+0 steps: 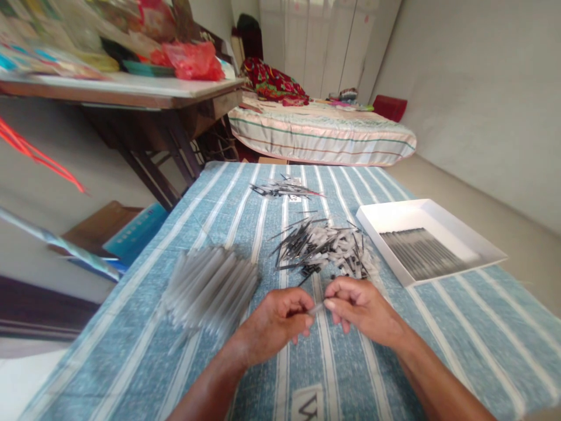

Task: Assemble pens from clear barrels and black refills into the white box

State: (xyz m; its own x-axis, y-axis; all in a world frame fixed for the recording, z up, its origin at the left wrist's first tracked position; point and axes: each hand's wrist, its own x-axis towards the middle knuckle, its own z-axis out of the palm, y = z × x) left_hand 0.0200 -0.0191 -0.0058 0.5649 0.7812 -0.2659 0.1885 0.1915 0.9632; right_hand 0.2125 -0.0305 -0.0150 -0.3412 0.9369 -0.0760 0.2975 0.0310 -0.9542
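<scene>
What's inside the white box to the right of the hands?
Inside the white box, slim dark grey rods lie side by side in a row. Whatever is beneath them is covered, so I can't tell whether there's another layer.

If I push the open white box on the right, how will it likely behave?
The white box looks light for its size, given its thin walls. It seems unlikely to tip, being low, wide and flat on the striped cloth. The slender rods inside might slide, since bare box floor shows beside them.
</scene>
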